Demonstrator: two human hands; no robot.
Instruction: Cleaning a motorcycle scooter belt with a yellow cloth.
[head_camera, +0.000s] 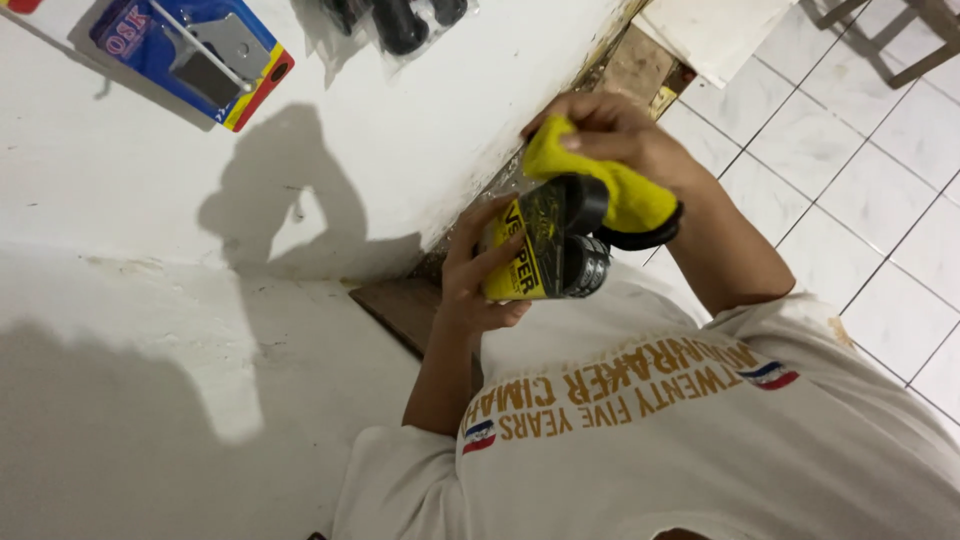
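My left hand (470, 285) grips a yellow and black package (525, 255) with black ribbed cylindrical parts (588, 265) at its end, held in front of my chest. Just above the package, my right hand (610, 130) presses a yellow cloth (625, 190) against a black round part (580, 205). A black band edges the cloth at my right wrist. My white shirt with gold lettering (650, 430) fills the lower right.
A white wall (200, 300) lies to the left. A blue carded package (190, 50) and a clear bag of black parts (400, 20) hang on it. White floor tiles (860, 200) spread to the right, with chair legs (900, 40) at the top right.
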